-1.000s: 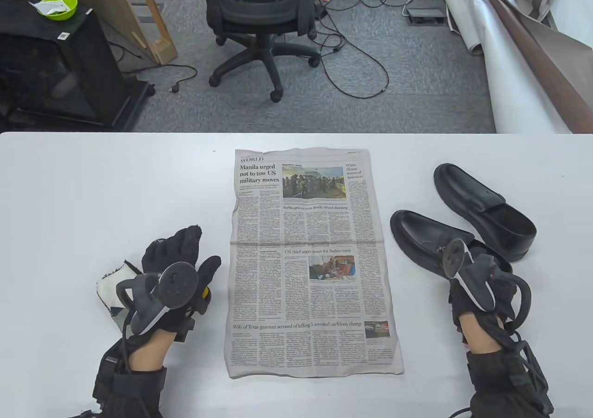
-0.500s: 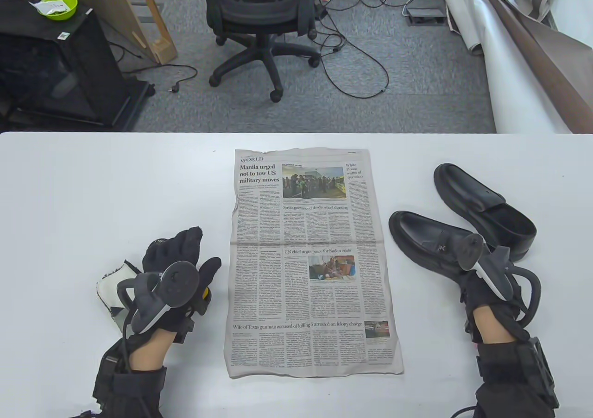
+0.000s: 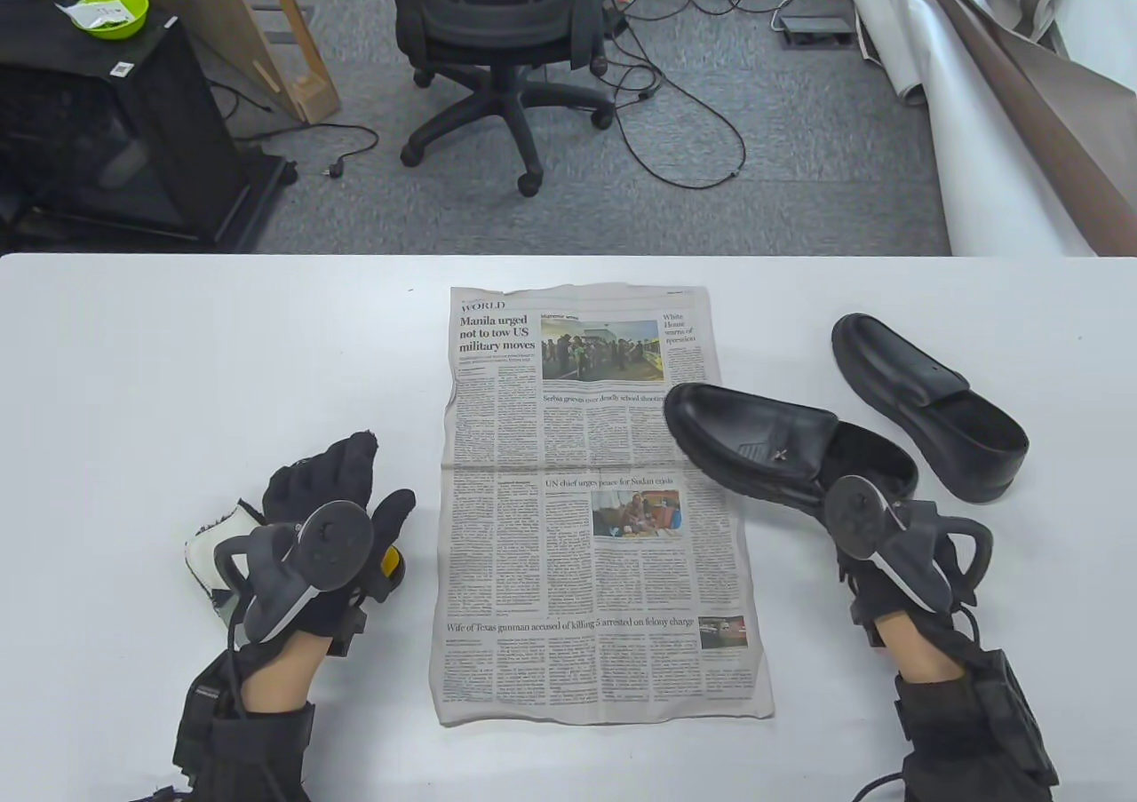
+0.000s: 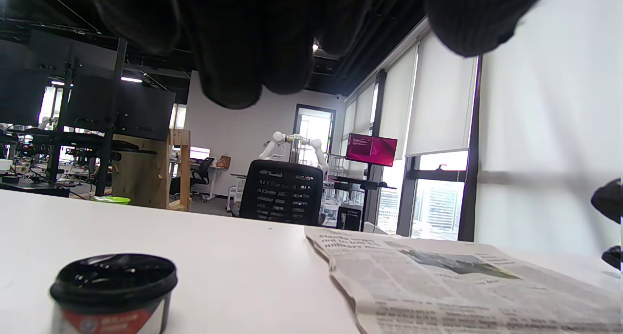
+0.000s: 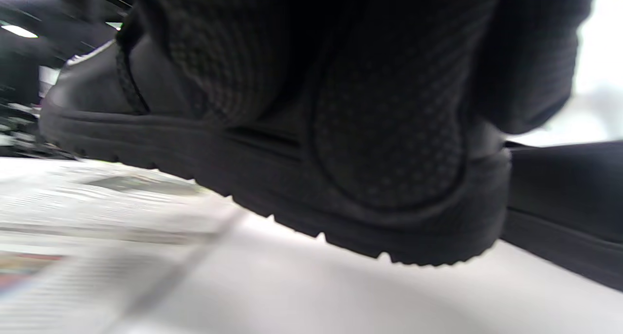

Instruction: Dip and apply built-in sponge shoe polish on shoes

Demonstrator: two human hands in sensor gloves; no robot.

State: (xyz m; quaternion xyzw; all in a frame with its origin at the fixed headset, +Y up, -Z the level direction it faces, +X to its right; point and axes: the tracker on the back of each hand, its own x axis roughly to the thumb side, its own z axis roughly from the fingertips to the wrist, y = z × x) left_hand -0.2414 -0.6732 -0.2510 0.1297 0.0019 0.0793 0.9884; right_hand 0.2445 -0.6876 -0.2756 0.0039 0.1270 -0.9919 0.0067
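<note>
My right hand (image 3: 875, 527) grips the heel of a black loafer (image 3: 764, 447) and holds it off the table, with its toe over the right edge of the newspaper (image 3: 586, 518). The right wrist view shows my fingers (image 5: 389, 129) wrapped round that loafer's heel (image 5: 272, 178), the sole clear of the surface. A second black loafer (image 3: 924, 402) lies on the table behind it. My left hand (image 3: 329, 491) rests open at the left of the newspaper and holds nothing. A black-lidded polish tin (image 4: 114, 290) with a red label stands in front of it in the left wrist view.
A white cloth (image 3: 209, 553) lies under the left hand's outer side, and something yellow (image 3: 392, 562) shows beside the thumb. The white table (image 3: 222, 349) ends at a far edge, with an office chair (image 3: 497, 29) on the floor beyond.
The right hand has lifted the near loafer and carried it left, so its toe now hangs over the newspaper. The left hand has shifted slightly left.
</note>
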